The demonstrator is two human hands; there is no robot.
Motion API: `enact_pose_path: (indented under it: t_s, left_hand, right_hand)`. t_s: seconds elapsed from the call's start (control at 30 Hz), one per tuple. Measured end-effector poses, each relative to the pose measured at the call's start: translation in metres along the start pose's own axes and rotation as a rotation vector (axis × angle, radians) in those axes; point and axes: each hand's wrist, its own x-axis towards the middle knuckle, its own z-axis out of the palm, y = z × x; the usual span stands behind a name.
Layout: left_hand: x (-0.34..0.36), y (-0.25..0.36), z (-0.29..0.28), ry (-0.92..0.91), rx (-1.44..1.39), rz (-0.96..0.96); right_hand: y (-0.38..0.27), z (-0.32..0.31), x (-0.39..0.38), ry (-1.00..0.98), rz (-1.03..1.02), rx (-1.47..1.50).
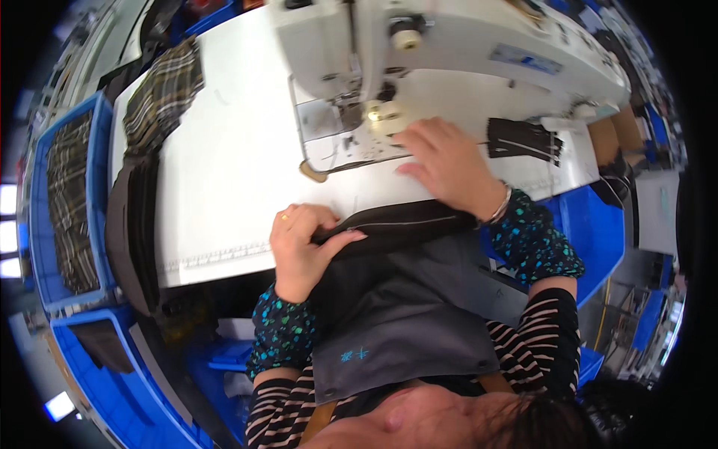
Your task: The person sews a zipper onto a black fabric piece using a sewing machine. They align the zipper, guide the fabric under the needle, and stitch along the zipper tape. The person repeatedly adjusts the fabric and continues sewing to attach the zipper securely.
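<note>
My left hand (302,243) pinches the left end of a dark cloth piece (404,228) between thumb and fingers. A pale line runs lengthwise along this cloth, which lies across the table's near edge, above my lap. My right hand (449,161) is off to the right, its fingers apart and slightly blurred, reaching toward the sewing machine's (351,112) needle area. Nothing shows between those fingers. The right wrist is beside the cloth's right end; whether they touch, I cannot tell.
Plaid cloth pieces (164,93) and a dark cloth stack (134,224) lie on the white table's left side. More plaid cloth fills a blue bin (45,288) beyond. Dark strips (523,141) lie at the right, above another blue bin (598,239). A ruler strip (217,257) follows the near edge.
</note>
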Motion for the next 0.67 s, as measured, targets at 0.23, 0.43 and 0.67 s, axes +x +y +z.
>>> enact_pose_path:
  t_s: [0.23, 0.43, 0.67]
  left_hand:
    - [-0.006, -0.010, -0.022, -0.276, -0.532, -0.282]
    - [-0.008, -0.020, -0.027, -0.207, -0.565, -0.260]
    - [-0.010, -0.047, -0.025, -0.231, -0.489, -0.213]
  right_hand:
    - [-0.056, -0.035, -0.062, -0.256, 0.213, 0.384]
    - [-0.045, -0.168, -0.151, 0.421, 0.731, 0.097]
    - [-0.006, -0.253, -0.325, 1.009, 0.930, -0.475]
